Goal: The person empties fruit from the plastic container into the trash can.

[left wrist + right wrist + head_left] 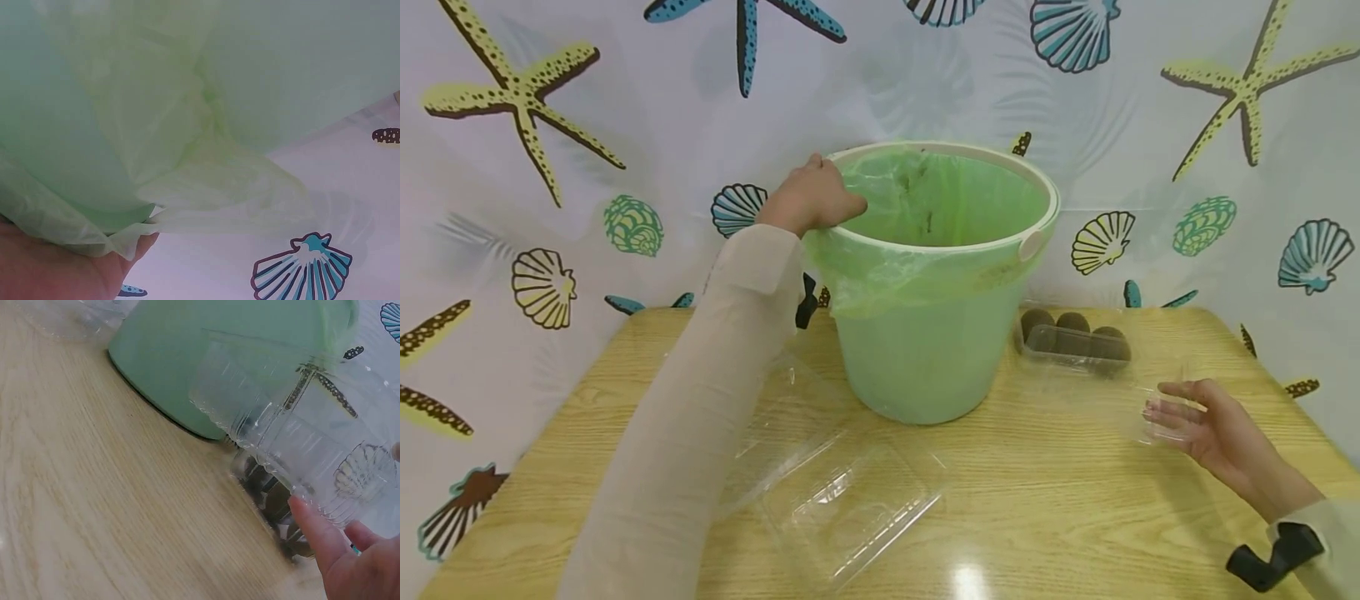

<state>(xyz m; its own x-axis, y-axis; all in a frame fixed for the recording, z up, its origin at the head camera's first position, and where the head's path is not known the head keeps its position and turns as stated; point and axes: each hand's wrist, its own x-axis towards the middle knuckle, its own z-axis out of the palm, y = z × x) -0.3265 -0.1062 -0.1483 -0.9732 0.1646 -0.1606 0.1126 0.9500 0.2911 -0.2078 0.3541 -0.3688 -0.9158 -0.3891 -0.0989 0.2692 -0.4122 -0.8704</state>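
Observation:
A pale green bucket [925, 358] lined with a thin green bag [940, 200] stands at the middle of the wooden table. My left hand [812, 198] grips its white rim on the left, fingers curled over the edge and the bag. In the left wrist view the bag [187, 137] hangs over my palm [56, 269]. My right hand [1198, 417] is low at the right, its straight fingers [319, 531] touching the raised clear lid [300, 437] of a plastic box with brown kiwis [1075, 333].
An empty clear clamshell box [842, 508] lies open in front of the bucket, near my left forearm. The table's bare wood [1075, 500] runs along the front right. A starfish-and-shell patterned curtain [625, 108] closes the back and sides.

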